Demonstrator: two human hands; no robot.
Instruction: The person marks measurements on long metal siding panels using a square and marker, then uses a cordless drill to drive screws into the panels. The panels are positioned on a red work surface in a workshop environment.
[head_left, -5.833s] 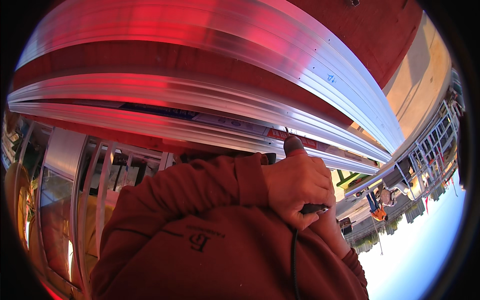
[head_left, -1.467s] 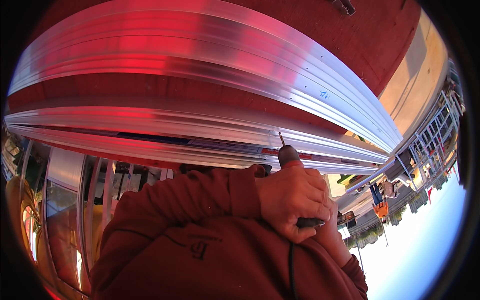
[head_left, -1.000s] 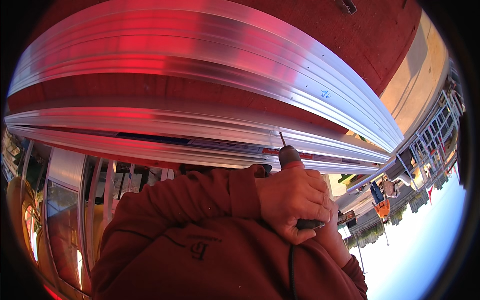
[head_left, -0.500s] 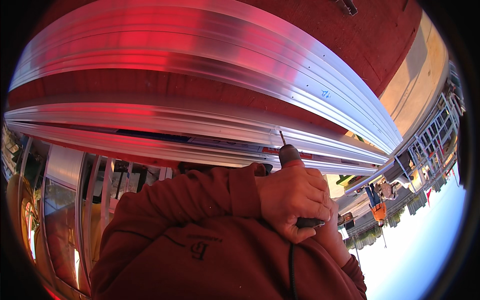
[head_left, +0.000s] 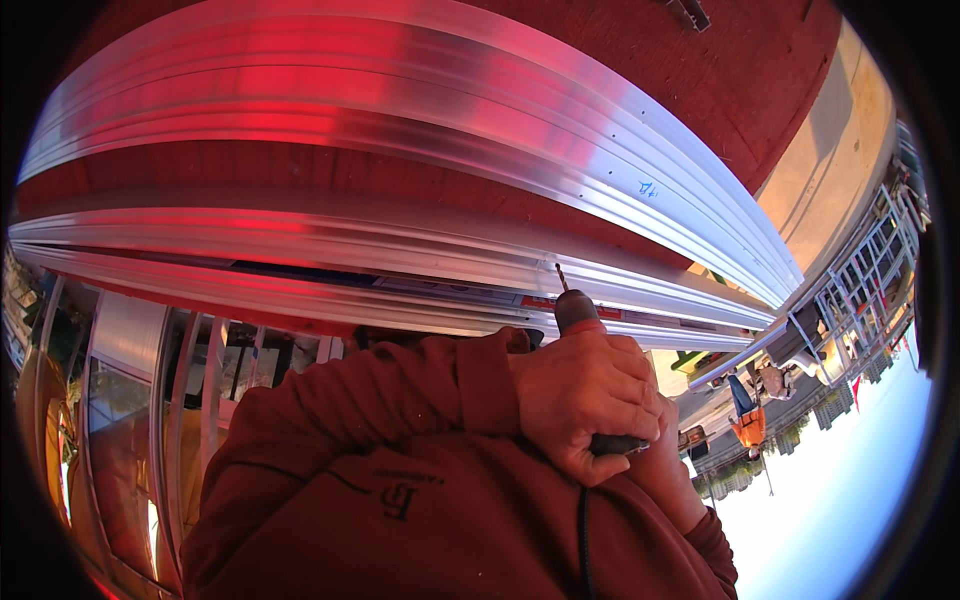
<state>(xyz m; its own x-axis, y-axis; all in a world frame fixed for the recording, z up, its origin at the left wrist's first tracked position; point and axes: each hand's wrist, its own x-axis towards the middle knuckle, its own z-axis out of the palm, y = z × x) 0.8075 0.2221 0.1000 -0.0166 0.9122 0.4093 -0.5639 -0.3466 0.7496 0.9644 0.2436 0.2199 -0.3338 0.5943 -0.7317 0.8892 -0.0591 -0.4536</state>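
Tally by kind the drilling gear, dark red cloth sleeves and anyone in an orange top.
Dark power drill with red band: 1
Thin metal drill bit: 1
Thin black cord: 1
Dark red cloth sleeves: 2
Person in orange top: 1
Total: 6

The person wears a maroon sweatshirt (head_left: 450, 540) with long sleeves. A dark emblem (head_left: 400, 502) of angular strokes marks the chest, with small dark print (head_left: 425, 480) beside it. A short, thin dark line (head_left: 345, 482) slants nearby, and a few pale specks dot the cloth. The left sleeve (head_left: 360, 410) is creased and ends in a broad cuff (head_left: 490, 382); the right sleeve (head_left: 715, 548) bunches in folds below a bare forearm (head_left: 675, 490). The left hand (head_left: 575, 400) is bare.
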